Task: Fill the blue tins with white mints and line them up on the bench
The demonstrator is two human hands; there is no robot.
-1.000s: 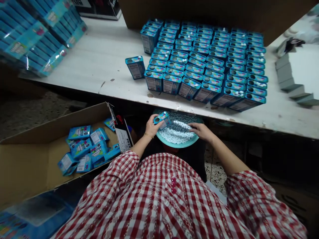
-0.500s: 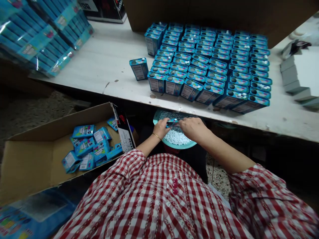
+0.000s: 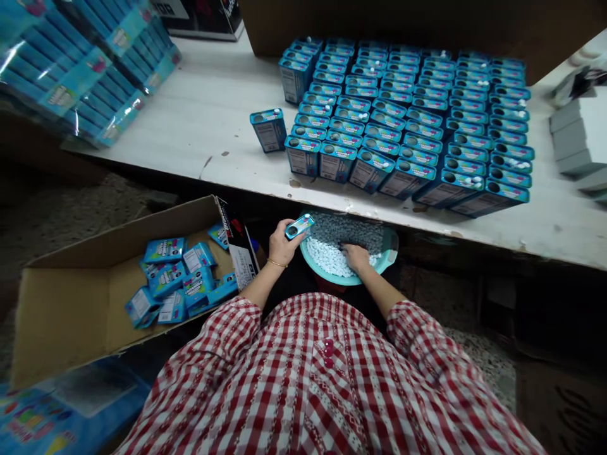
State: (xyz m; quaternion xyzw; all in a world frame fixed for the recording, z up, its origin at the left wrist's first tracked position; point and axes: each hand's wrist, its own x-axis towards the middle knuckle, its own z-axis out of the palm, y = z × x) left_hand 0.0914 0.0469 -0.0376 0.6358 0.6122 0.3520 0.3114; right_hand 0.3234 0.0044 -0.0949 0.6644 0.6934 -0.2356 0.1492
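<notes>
My left hand [image 3: 282, 243] is closed around a small blue candy tin [image 3: 300, 226], tilted, with a dark round opening and a white spot on its top. It is above the left rim of a turquoise basin [image 3: 327, 278] full of small white candies [image 3: 327, 256]. Inside the basin, my right hand [image 3: 356, 258] has its fingers bent together among the candies, fingertips partly hidden.
Rows of blue tins [image 3: 379, 133] stand on the white table [image 3: 208, 107], one tin [image 3: 268, 131] apart on their left. A cardboard box [image 3: 71, 309] at left holds several blue packs [image 3: 165, 278]. Wrapped packs [image 3: 90, 69] are at the far left.
My left hand has moved left with the tin, away from the basin's middle. My right hand has left the tin and gone down into the candies.
</notes>
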